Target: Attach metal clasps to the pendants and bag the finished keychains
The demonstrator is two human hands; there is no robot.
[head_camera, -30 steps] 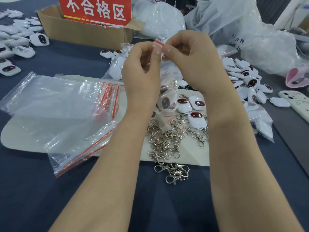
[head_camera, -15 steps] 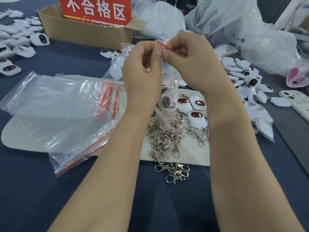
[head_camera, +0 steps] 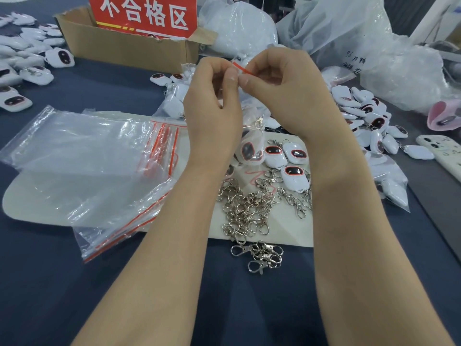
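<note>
Sealing the small bag (head_camera: 250,136): my left hand (head_camera: 212,106) and right hand (head_camera: 287,96) both pinch its red zip strip (head_camera: 243,69), raised over the mat (head_camera: 287,228) with the finished keychain (head_camera: 249,152) hanging inside; pressing firmly and evenly along the strip should, I judge, close it fully.

The clasps (head_camera: 252,208) lie in a heap on the mat (head_camera: 287,231). From the heap, the bags (head_camera: 82,166) lie at 9 o'clock, three pendants (head_camera: 287,156) at 1 o'clock, the box (head_camera: 129,48) far off at 11 o'clock, the phone (head_camera: 446,156) at 3 o'clock. The left hand (head_camera: 212,108) and right hand (head_camera: 287,96) hold a small bag (head_camera: 249,151) up at 12 o'clock
</note>
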